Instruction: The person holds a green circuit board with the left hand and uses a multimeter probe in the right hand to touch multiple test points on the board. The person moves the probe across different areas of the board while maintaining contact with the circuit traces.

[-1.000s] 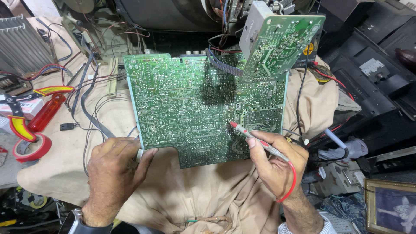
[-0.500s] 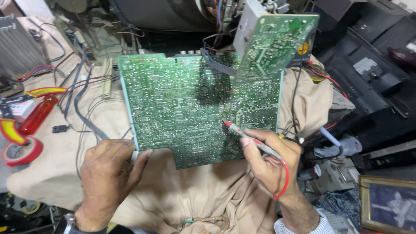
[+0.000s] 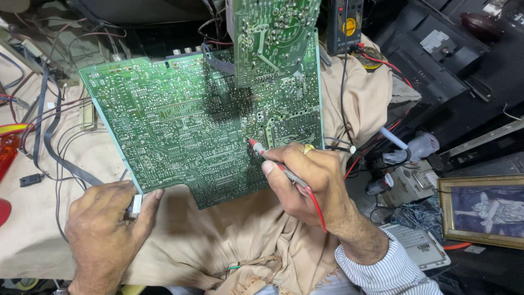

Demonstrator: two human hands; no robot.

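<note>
I had the large green circuit board [image 3: 180, 125] lying solder side up on a tan cloth [image 3: 218, 240] spread over the bench, which I judged kept the component side from scraping and gave the board a soft, non-slip bed. My left hand [image 3: 106, 229] sat at the board's lower left corner, fingers curled and the thumb pressed against the edge near a small white connector [image 3: 135, 203], so the board was pinned and would not shift under pressure from the other side. It was partly closed on that corner rather than spread flat.

My right hand [image 3: 308, 183] was closed pen-style around a red test probe [image 3: 273, 161], thumb and forefinger pinching the shaft low down for fine control. The metal tip touched the board's trace side near its lower right area, the probe tilted so my fingers stayed clear of the solder points and I could see the contact. The red lead [image 3: 316, 205] ran back over my wrist, out of the way.

A smaller green board [image 3: 273, 38] stood tilted above the big one, tethered by a grey ribbon cable [image 3: 218, 63], apparently propped aside while remaining connected. A multimeter with a yellow dial [image 3: 346, 24] lay just beyond, near enough to read. A framed picture [image 3: 483, 210] rested well apart at the right.
</note>
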